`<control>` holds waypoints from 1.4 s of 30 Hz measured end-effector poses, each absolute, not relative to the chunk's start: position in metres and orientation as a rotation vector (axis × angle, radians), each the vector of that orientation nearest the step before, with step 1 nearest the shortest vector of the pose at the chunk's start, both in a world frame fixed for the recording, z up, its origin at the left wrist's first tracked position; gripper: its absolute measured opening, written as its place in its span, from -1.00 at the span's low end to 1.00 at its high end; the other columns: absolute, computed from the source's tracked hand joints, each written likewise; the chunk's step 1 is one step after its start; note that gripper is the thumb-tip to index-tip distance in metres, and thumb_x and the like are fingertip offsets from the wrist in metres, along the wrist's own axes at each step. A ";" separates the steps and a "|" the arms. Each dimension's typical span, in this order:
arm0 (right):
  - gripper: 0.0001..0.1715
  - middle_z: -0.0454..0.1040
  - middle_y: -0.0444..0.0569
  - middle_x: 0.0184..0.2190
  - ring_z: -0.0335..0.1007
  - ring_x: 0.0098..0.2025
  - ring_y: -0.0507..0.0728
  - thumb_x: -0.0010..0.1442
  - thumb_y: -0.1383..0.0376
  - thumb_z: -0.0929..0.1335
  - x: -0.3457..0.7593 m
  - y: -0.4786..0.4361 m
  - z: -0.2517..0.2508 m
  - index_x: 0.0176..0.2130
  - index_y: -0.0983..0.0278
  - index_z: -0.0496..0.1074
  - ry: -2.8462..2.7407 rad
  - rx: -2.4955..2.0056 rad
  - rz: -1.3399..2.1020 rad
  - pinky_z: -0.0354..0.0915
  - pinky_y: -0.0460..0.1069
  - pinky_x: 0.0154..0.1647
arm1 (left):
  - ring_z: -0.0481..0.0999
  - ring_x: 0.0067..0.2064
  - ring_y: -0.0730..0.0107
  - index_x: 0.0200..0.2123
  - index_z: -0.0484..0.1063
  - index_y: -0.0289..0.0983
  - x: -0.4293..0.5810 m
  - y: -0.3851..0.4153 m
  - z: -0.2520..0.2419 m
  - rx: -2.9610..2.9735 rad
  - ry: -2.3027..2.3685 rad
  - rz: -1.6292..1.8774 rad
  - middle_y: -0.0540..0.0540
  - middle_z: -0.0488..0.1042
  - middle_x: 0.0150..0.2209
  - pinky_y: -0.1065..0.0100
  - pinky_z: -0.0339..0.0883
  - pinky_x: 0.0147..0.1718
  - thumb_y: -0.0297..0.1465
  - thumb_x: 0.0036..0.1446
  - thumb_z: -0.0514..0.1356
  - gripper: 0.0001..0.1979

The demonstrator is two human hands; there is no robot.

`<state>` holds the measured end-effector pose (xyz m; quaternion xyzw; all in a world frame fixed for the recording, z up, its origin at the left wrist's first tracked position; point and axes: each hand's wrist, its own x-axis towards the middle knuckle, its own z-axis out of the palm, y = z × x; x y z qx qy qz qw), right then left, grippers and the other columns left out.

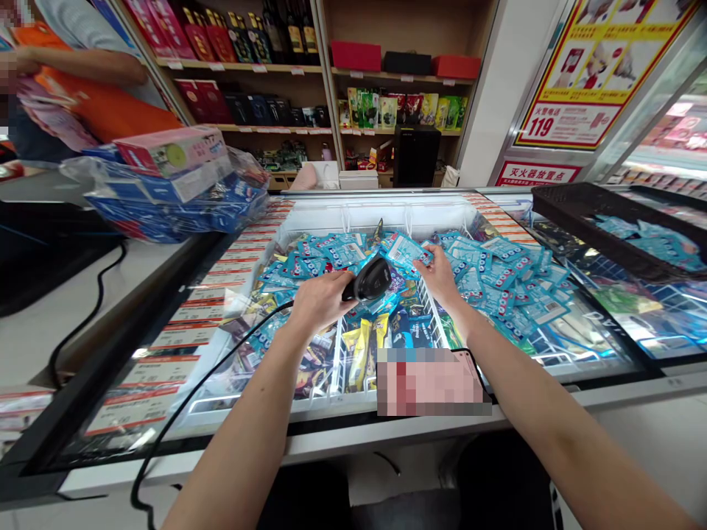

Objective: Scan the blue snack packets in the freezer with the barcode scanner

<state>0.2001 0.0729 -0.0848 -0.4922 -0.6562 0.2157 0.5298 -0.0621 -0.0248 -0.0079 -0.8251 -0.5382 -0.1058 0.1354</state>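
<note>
My left hand (317,302) is shut around the grip of a black corded handheld barcode scanner (367,280), whose head points right toward my other hand. My right hand (439,272) pinches the corner of a light-blue ice-cream packet (406,250) and holds it up just beyond the scanner, not touching it. Below both hands lies a heap of blue packets (497,276) in a glass-topped chest freezer (331,200). The scanner's black cable (221,368) runs down past my left forearm. A pixelated patch (434,383) hides something near the freezer's front edge.
A wrapped stack of boxes (166,184) sits at the freezer's left corner, beside a person (93,96) with an orange bag. A black tray (607,221) of blue packets rests at the right. Shelves of bottles and boxes (265,73) stand behind.
</note>
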 end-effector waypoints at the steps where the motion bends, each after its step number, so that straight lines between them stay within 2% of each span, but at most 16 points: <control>1: -0.55 0.43 -0.09 -0.33 0.38 -0.44 0.10 0.07 0.08 0.32 0.200 0.073 -0.085 -0.08 0.17 0.20 -1.567 -1.181 0.511 0.36 0.09 -0.30 | 0.49 -0.17 0.22 0.00 0.30 -0.15 -0.062 -0.025 -0.008 -2.390 -1.554 -0.308 -0.04 0.49 -0.12 0.35 0.20 -0.45 -0.23 0.08 0.06 -0.61; 33: -0.58 0.38 -0.14 -0.40 0.33 -0.46 0.09 0.06 0.08 0.33 0.200 0.070 -0.081 -0.11 0.16 0.20 -1.564 -1.161 0.562 0.33 0.07 -0.34 | 0.49 -0.19 0.22 0.01 0.30 -0.16 -0.060 -0.024 -0.008 -2.378 -1.560 -0.289 -0.07 0.48 -0.12 0.32 0.24 -0.43 -0.22 0.08 0.05 -0.60; 42: -0.52 0.41 -0.09 -0.39 0.35 -0.47 0.12 0.14 0.06 0.26 0.201 0.069 -0.081 0.00 0.20 0.15 -1.678 -1.227 0.413 0.32 0.06 -0.37 | 0.49 -0.18 0.22 0.01 0.31 -0.15 -0.060 -0.025 -0.007 -2.370 -1.601 -0.291 -0.08 0.49 -0.13 0.34 0.25 -0.41 -0.21 0.07 0.05 -0.59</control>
